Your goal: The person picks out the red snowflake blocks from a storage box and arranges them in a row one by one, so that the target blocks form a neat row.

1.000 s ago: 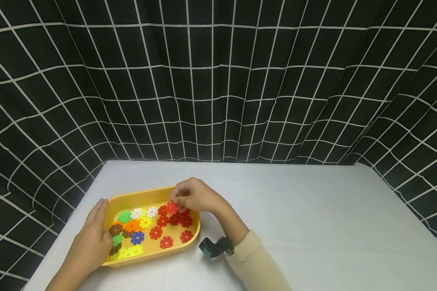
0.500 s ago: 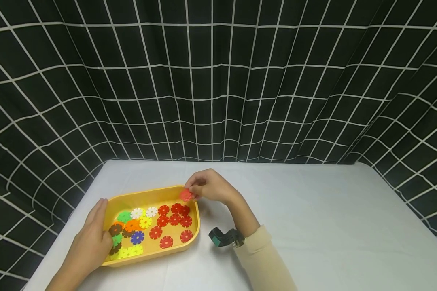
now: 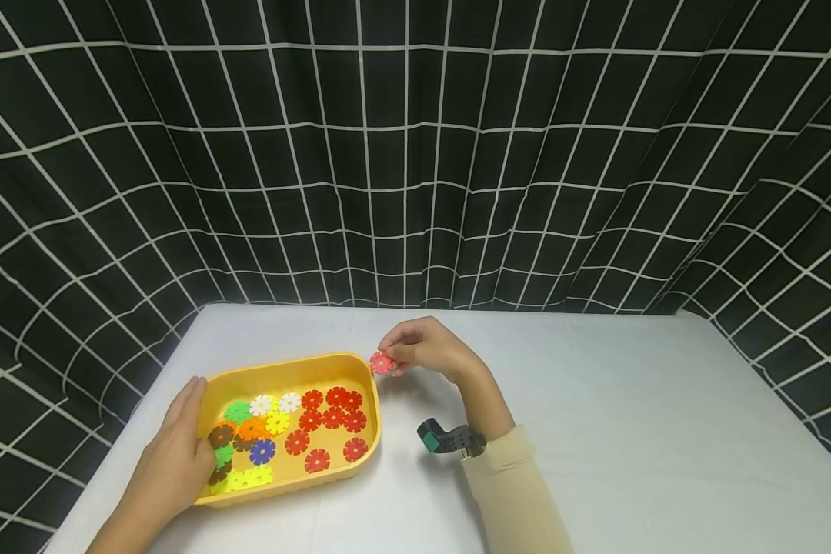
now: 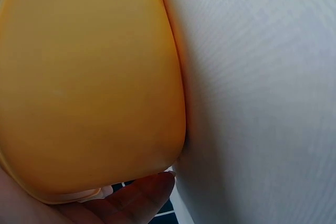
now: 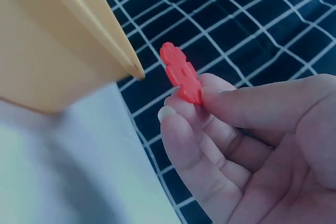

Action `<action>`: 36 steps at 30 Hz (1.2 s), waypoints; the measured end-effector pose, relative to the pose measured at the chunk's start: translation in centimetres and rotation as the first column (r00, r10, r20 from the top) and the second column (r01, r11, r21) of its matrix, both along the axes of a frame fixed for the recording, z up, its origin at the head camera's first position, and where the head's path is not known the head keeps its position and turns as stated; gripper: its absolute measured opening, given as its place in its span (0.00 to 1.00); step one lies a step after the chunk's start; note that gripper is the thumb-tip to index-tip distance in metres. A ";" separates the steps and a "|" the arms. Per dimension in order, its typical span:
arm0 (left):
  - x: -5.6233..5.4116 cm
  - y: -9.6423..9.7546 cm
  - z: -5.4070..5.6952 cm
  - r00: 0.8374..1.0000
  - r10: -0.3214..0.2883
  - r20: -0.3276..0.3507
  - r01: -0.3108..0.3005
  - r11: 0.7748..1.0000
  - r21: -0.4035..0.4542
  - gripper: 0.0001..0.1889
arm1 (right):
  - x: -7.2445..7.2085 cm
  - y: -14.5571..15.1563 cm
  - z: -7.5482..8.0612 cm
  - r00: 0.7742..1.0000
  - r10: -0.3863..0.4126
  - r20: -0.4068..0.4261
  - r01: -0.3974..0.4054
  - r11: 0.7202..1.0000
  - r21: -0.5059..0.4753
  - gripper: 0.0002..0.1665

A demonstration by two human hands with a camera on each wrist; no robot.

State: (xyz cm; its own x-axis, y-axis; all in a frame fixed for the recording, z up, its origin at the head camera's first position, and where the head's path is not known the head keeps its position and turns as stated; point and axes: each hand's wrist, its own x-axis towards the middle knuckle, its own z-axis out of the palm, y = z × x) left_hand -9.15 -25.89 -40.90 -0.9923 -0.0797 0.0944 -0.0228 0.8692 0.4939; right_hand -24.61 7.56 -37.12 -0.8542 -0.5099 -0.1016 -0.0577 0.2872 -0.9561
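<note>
My right hand (image 3: 425, 346) pinches a red notched plastic disc (image 3: 382, 363) between thumb and fingers, just off the far right corner of the yellow tray (image 3: 291, 486). In the right wrist view the disc (image 5: 181, 73) is tilted and seen nearly edge-on, with the tray's rim (image 5: 97, 27) to its left. My left hand (image 3: 169, 454) grips the tray's left end, its thumb at the rim. The left wrist view has the tray's smooth outer wall (image 4: 94, 87) with fingertips (image 4: 152, 192) beneath. Several red discs (image 3: 310, 420) lie in the right half of the tray.
Mixed discs share the tray's left half: white (image 3: 289, 403), orange (image 3: 252, 428), blue (image 3: 262, 452), yellow (image 3: 249, 478), also green and brown. A white-covered table (image 3: 595, 431) spreads to the right. Behind it hangs a dark grid curtain (image 3: 415, 169).
My right hand has lifted the red disc from among the other red ones and carried it rightward, past the tray's rim. The left hand and the tray stay put.
</note>
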 end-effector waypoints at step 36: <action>0.1 -0.2 -0.6 0.999 -0.007 -0.053 0.008 1.000 0.020 0.45 | -2.1 1.3 -4.3 0.936 -0.353 -0.012 0.350 0.921 0.172 0.07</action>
